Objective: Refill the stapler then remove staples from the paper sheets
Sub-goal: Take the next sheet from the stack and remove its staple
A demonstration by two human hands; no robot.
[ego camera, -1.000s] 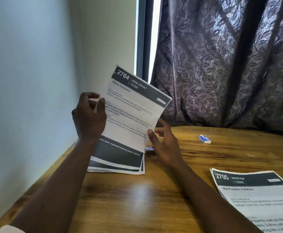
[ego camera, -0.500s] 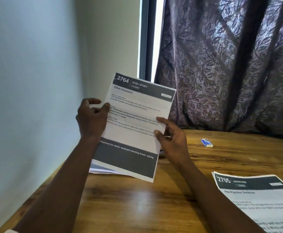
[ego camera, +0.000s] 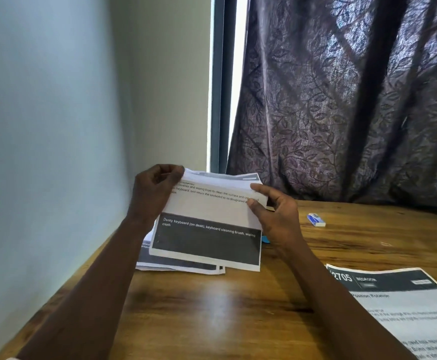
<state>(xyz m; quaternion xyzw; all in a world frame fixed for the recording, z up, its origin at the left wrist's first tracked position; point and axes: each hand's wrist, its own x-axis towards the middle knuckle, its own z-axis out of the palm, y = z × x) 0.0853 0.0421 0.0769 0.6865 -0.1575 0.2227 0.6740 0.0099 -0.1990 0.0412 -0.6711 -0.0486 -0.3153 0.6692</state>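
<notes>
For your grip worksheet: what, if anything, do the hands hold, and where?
Both hold the printed sheet: left hand pinches its upper left corner, right hand grips its right edge.

Bare forearms; a white sleeve edge (ego camera: 10, 358) at bottom left.

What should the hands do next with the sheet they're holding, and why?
Probably finish lowering the sheet flat onto the stack of papers beneath it. The left hand and the right hand pinch its two sides, its top bends away toward the window, and its lower edge already lies on the stack. No stapler or staple is visible here to work on.
</notes>
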